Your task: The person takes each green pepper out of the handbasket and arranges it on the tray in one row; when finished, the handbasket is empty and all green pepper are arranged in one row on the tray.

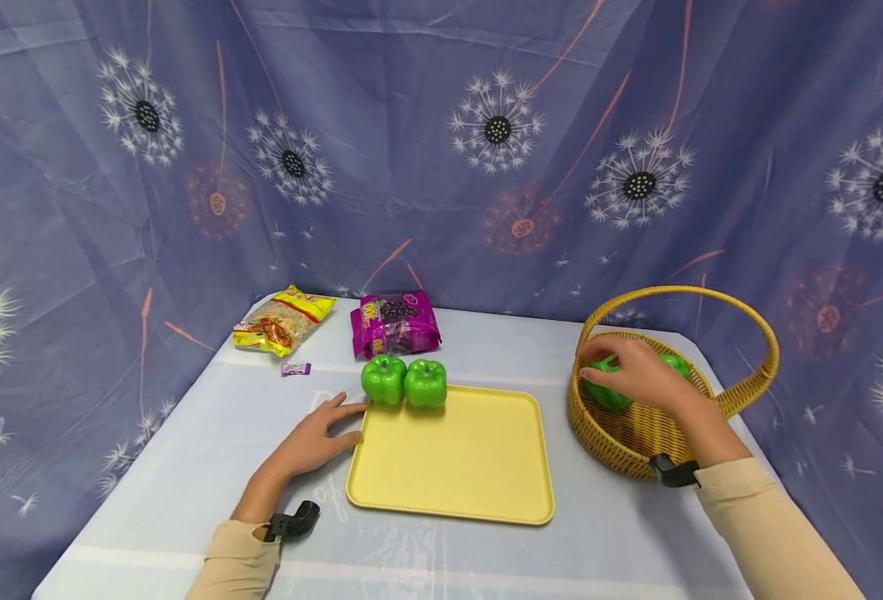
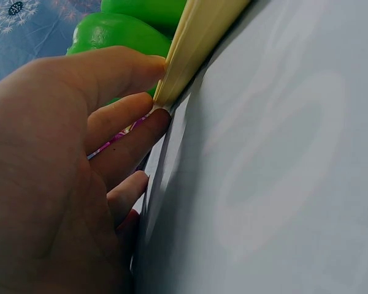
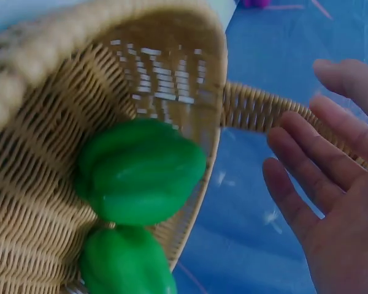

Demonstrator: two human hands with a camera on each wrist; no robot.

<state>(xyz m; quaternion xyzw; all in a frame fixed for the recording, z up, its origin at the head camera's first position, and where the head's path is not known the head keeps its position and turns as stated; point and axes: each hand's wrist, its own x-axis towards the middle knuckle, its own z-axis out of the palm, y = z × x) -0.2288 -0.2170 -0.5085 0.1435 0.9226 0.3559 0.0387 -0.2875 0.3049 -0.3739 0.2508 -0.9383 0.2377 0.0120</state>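
My left hand rests at the left edge of a yellow tray, its fingers loosely extended. In the left wrist view the thumb and fingertips touch the tray's side. Two green bell peppers sit side by side at the tray's back left corner. At the right, my right hand hovers over a wicker basket with relaxed fingers. Inside the basket lie two more green bell peppers. The right wrist view shows a gap between that hand and the peppers, with nothing in the fingers.
Behind the tray lie a purple snack bag and a yellow-and-red bag. A small purple wrapped packet is near them. The basket's tall handle arches above it. A dandelion-patterned curtain hangs around the white table.
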